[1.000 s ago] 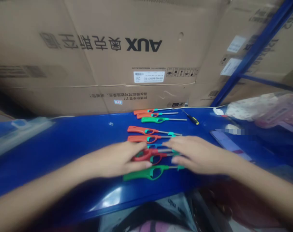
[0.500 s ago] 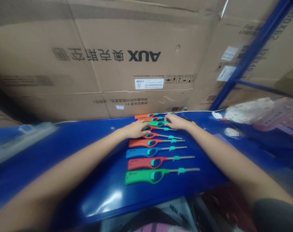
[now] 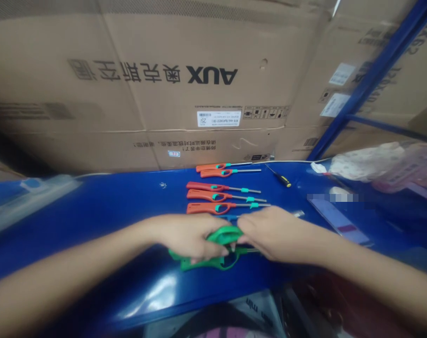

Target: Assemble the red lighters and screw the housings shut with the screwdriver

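Observation:
My left hand [image 3: 195, 237] is closed round the handle of a green lighter [image 3: 225, 234], held above the near part of the row. My right hand [image 3: 266, 230] is closed at the front end of the same lighter, its fingertips partly hidden. Under my hands lies another green lighter [image 3: 199, 264] on the blue table. A blue lighter [image 3: 229, 218] shows only in part behind my hands. Farther back, several red and orange lighters lie side by side, the nearest an orange one [image 3: 199, 207], metal tubes pointing right.
A large cardboard box [image 3: 146, 108] stands behind the blue table [image 3: 129, 202]. A screwdriver [image 3: 284, 180] lies right of the lighters. Plastic bags [image 3: 368, 162] and a purplish flat pack [image 3: 333, 218] are at the right, clear plastic [image 3: 48, 197] at the left.
Both hands have moved from the far part of the row toward me, bringing a green lighter with them. A gap shows where it lay. The screwdriver is now uncovered.

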### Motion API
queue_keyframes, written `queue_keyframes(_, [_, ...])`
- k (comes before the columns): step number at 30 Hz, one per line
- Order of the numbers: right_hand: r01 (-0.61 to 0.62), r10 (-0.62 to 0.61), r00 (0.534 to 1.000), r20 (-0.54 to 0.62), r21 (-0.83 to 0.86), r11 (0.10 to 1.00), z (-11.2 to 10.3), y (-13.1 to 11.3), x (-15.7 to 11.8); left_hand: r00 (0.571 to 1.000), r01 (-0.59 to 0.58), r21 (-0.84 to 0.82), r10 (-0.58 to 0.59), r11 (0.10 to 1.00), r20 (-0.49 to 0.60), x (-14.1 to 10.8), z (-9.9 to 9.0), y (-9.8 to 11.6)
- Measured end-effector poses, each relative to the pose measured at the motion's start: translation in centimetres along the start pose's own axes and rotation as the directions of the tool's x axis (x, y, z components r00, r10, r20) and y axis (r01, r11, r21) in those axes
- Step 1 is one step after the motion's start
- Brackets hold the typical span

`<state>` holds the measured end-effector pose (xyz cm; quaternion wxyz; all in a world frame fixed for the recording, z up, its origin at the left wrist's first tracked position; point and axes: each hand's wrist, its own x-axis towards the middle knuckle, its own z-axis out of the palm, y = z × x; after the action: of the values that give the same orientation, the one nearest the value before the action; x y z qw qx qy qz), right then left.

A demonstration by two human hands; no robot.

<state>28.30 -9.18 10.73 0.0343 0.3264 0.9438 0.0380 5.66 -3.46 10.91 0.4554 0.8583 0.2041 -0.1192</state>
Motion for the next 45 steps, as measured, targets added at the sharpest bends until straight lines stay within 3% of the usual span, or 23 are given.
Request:
queue_keyframes(2, [0.012, -0.016, 0.997, -0.073, -0.047, 0.999, 0.0, -2.0, -1.6, 0.995, -0.095, -0.126, 0.092, 0.988, -0.022, -1.2, 1.2, 1.2])
queue_keyframes(4, [-0.011, -0.004, 0.988, -0.156, -0.094, 0.996, -0.1, -3.3, -3.1, 0.992, -0.125, -0.143, 0.12, 0.982, -0.037, -2.5, 2.1, 2.0])
queue_keyframes(6, [-0.039, 0.017, 0.979, -0.202, -0.104, 0.994, -0.3, -4.0, -4.6, 0.997, -0.077, -0.106, 0.075, 0.991, -0.022, -3.9, 2.6, 2.4])
queue_keyframes(10, [-0.152, 0.12, 0.964, -0.236, -0.122, 0.981, -0.8, -3.0, -6.1, 0.978, -0.047, 0.045, 0.055, 0.998, -0.202, -5.2, 2.5, 1.8])
queue_keyframes(14, [-0.148, 0.166, 0.963, -0.213, 0.098, 0.984, -1.6, 0.8, -5.0, 0.934, 0.04, 0.257, 0.055, 0.966, -0.352, -3.6, 0.0, 0.0])
queue_keyframes(17, [-0.271, 0.335, 0.885, -0.324, 0.226, 0.936, -1.1, 5.7, -2.2, 0.875, 0.211, 0.44, 0.032, 0.873, -0.483, -1.3, -3.2, -2.2])
queue_keyframes(19, [-0.377, 0.442, 0.846, -0.298, 0.251, 0.891, 0.1, 9.3, 0.4, 0.842, 0.284, 0.518, 0.048, 0.807, -0.537, 0.4, -5.3, -3.9])
queue_keyframes(22, [-0.463, 0.518, 0.834, -0.188, 0.271, 0.844, 3.1, 14.0, 4.5, 0.842, 0.334, 0.557, 0.026, 0.761, -0.54, 2.8, -7.7, -6.5])
queue_keyframes(26, [-0.503, 0.547, 0.827, -0.131, 0.262, 0.824, 6.8, 16.9, 8.1, 0.855, 0.326, 0.593, 0.039, 0.737, -0.517, 5.1, -9.1, -9.2])
queue_keyframes(29, [-0.522, 0.554, 0.828, -0.089, 0.239, 0.819, 8.0, 17.2, 9.1, 0.853, 0.315, 0.613, 0.066, 0.725, -0.517, 5.9, -9.1, -10.5])
queue_keyframes(32, [-0.512, 0.538, 0.839, -0.075, 0.223, 0.829, 7.7, 16.9, 9.1, 0.832, 0.319, 0.617, 0.099, 0.719, -0.546, 6.1, -8.7, -11.0])
queue_keyframes(36, [-0.464, 0.489, 0.867, -0.097, 0.199, 0.863, 5.0, 14.8, 8.1, 0.733, 0.374, 0.608, 0.178, 0.7, -0.656, 5.4, -7.9, -9.7])
queue_keyframes(38, [-0.441, 0.463, 0.88, -0.104, 0.177, 0.88, 3.2, 12.4, 7.1, 0.69, 0.385, 0.612, 0.225, 0.691, -0.688, 4.6, -7.3, -8.1])
queue_keyframes(39, [-0.422, 0.441, 0.892, -0.099, 0.169, 0.891, 2.3, 10.9, 6.5, 0.69, 0.365, 0.628, 0.254, 0.687, -0.678, 4.2, -6.8, -7.1])
queue_keyframes(40, [-0.4, 0.417, 0.904, -0.09, 0.162, 0.902, 1.5, 9.2, 5.8, 0.721, 0.335, 0.63, 0.24, 0.701, -0.65, 3.8, -6.2, -6.0])
queue_keyframes(42, [-0.292, 0.299, 0.953, -0.057, 0.106, 0.951, 0.3, 5.8, 4.3, 0.849, 0.216, 0.534, 0.113, 0.818, -0.516, 3.1, -4.8, -3.9])
queue_keyframes(43, [-0.226, 0.23, 0.972, -0.045, 0.065, 0.972, -0.1, 4.1, 3.5, 0.929, 0.099, 0.455, 0.082, 0.885, -0.361, 2.7, -4.0, -3.0])
queue_keyframes(44, [-0.156, 0.156, 0.988, -0.004, 0.039, 0.987, -0.2, 2.6, 2.7, 0.974, 0.01, 0.364, 0.075, 0.931, -0.216, 2.3, -3.1, -2.1])
queue_keyframes(45, [-0.113, 0.112, 0.993, 0.045, 0.026, 0.993, -0.2, 1.2, 2.0, 0.99, -0.049, 0.286, 0.085, 0.957, -0.115, 2.0, -2.2, -1.3])
